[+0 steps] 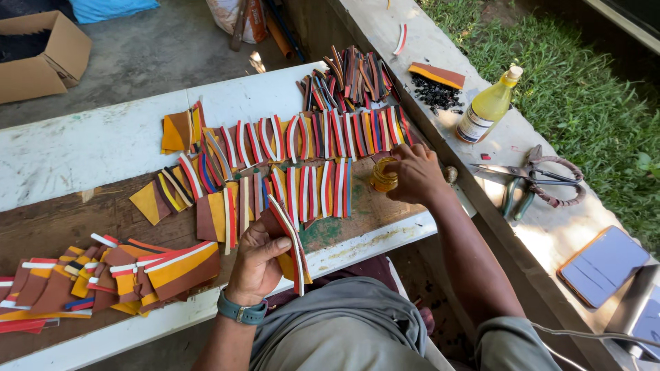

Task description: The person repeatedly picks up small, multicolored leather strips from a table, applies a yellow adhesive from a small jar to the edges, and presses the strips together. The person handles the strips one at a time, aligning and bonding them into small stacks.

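Left hand: my left hand (256, 261) was closed around a curved striped strip (292, 240), thumb on its near face, holding it upright over the front edge of the desk (82, 148).
Right hand: my right hand (414, 173) was bent over a small amber jar (384, 174), fingertips pressed together at its mouth; I could not tell whether they pinched anything.
Jar: it stood on the desk at the right end of the rows, touching my fingers.
Strips: rows of striped strips (309, 137) in red, white, yellow and brown lay side by side across the desk, between my two hands and beyond them.
Left pile: a loose heap of brown and yellow pieces (103, 275) lay to the left of my left hand.
Ledge: a yellow bottle (489, 104) stood on the concrete ledge (550, 240), with scissors (529, 180) near it and a phone (603, 265) farther along.
Floor: a cardboard box (41, 58) sat well apart.
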